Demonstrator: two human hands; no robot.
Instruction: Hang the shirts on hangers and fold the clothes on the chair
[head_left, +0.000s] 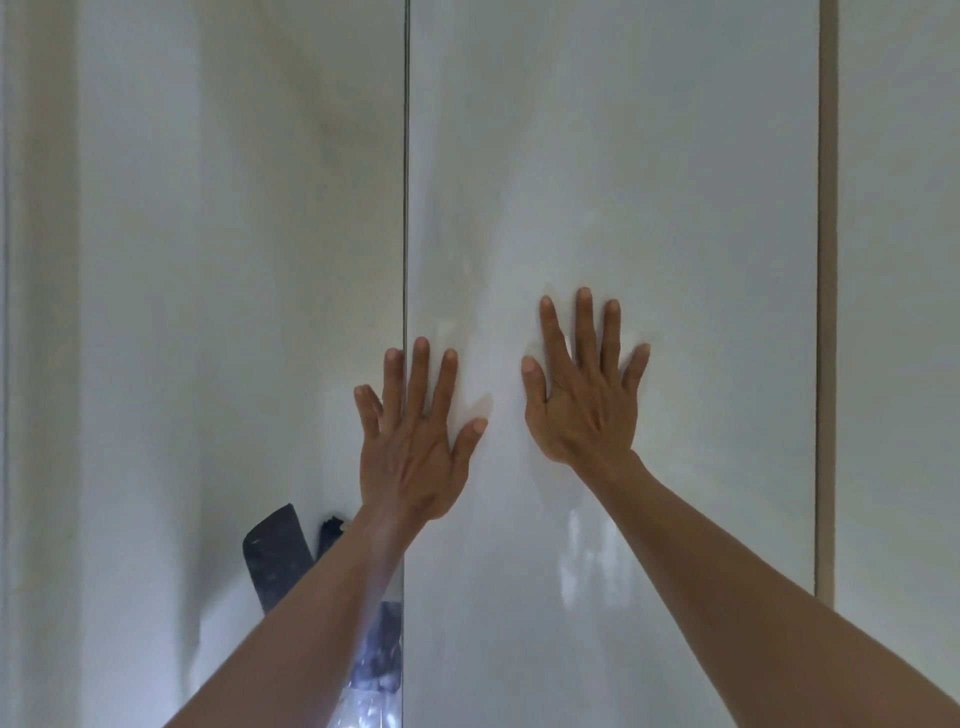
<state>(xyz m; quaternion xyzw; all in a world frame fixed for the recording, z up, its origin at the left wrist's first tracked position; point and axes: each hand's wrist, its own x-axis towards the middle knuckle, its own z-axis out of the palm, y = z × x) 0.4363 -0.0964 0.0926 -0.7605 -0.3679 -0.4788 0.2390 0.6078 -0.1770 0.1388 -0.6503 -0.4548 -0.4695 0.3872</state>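
A glossy white wardrobe door fills the middle of the head view. My left hand lies flat on it near its left edge, fingers spread, holding nothing. My right hand presses flat on the same door a little higher and to the right, fingers apart, empty too. No shirts, hangers or chair show in this view.
A second white door panel stands to the left, with a dark gap between the two. A dark patterned object shows low behind my left forearm. A brown vertical strip borders the door on the right.
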